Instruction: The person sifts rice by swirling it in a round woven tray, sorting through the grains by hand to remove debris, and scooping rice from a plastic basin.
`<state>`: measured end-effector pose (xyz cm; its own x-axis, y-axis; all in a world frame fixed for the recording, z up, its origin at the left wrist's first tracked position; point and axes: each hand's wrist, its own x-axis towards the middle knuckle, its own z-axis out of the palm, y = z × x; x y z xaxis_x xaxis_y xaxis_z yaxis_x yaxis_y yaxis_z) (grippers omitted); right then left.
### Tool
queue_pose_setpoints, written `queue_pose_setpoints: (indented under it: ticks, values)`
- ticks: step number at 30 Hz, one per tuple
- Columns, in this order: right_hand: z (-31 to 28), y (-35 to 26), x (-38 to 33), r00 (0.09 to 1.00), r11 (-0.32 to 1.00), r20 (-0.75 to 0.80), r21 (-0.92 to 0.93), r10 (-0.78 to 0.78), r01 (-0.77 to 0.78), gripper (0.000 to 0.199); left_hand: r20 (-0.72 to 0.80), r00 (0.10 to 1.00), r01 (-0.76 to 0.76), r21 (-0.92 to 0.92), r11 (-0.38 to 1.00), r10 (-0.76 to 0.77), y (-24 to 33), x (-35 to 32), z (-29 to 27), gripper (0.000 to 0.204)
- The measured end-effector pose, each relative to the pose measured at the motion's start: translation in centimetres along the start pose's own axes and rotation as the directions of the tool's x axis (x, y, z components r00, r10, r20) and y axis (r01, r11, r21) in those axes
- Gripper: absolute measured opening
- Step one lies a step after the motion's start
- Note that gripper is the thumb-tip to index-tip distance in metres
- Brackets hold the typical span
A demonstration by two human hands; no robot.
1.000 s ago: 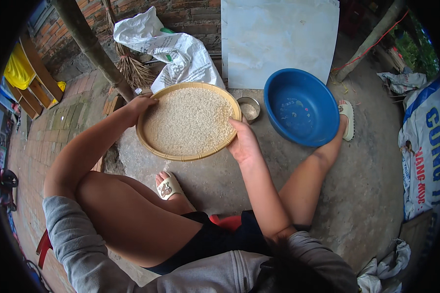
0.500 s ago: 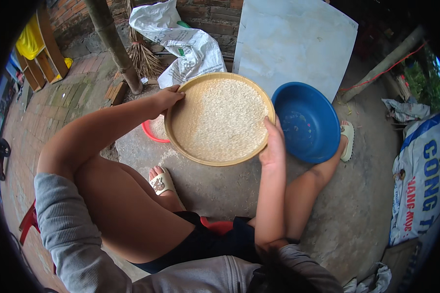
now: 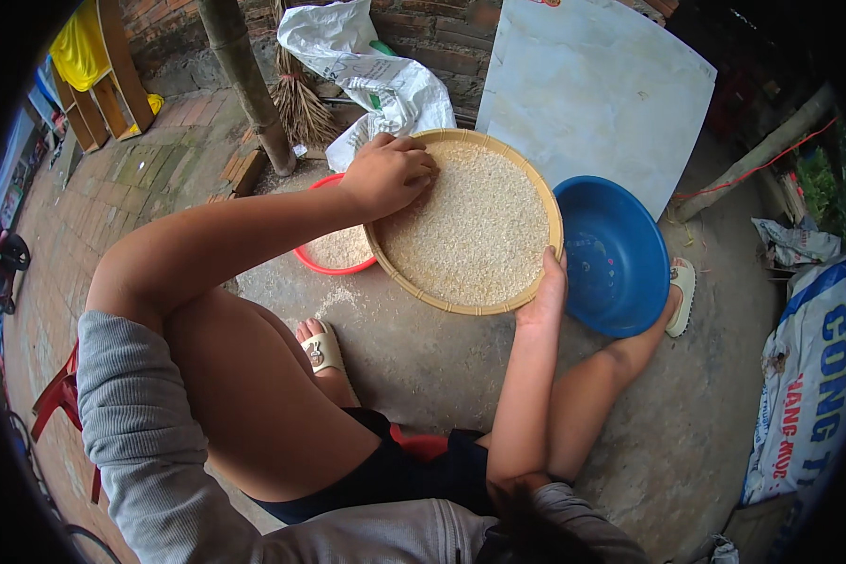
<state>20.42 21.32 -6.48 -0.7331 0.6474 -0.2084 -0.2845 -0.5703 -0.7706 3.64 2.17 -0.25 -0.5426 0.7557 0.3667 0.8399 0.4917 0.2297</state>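
A round woven bamboo tray filled with pale rice grains is held above the concrete ground in front of me. My left hand grips its left rim, fingers curled over onto the grains. My right hand holds the lower right rim. Under the tray's left side sits a red basin with some rice in it. A blue plastic basin stands just right of the tray, close to my right hand.
I sit low with bare knees apart, sandalled feet on the concrete. A white sack, a broom bundle and a post stand behind. A large pale slab leans on the brick wall. Printed sacks lie at right.
The tray has shifted right and nearer the blue basin. My left hand has slid over the rim onto the grains. The red basin shows more from beneath the tray.
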Motion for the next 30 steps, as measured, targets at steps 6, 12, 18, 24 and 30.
queue_pose_setpoints:
  ticks: [6, 12, 18, 24, 30]
  values:
    - [-0.3, -0.1, 0.2, 0.999, 1.000, -0.044, 0.027, 0.004, -0.003, 0.034, -0.110, 0.986, -0.109, 0.116, 0.987, 0.122, 0.5, 0.4, 1.8, 0.022]
    - [-0.6, -0.3, 0.5, 0.997, 0.999, -0.081, 0.044, -0.005, 0.009, 0.034, 0.211, 0.921, -0.234, -0.370, 0.899, 0.326, 4.4, 0.6, 2.0, 0.018]
    - [-0.5, -0.3, 0.7, 0.999, 0.999, -0.054, 0.053, 0.002, 0.001, 0.036, 0.228, 0.846, -0.379, -0.378, 0.844, 0.482, 5.5, 1.0, 3.5, 0.010]
    - [-2.6, 0.7, 2.6, 0.993, 0.997, -0.117, 0.071, 0.008, 0.000, 0.036, 0.282, 0.804, -0.391, -0.412, 0.823, 0.523, 5.0, 3.2, 5.3, 0.008]
    - [-7.0, -1.3, 4.7, 0.935, 0.987, -0.326, 0.032, -0.139, 0.158, 0.037, 0.152, 0.881, -0.345, -0.440, 0.829, 0.448, 5.6, 6.4, 7.2, 0.007]
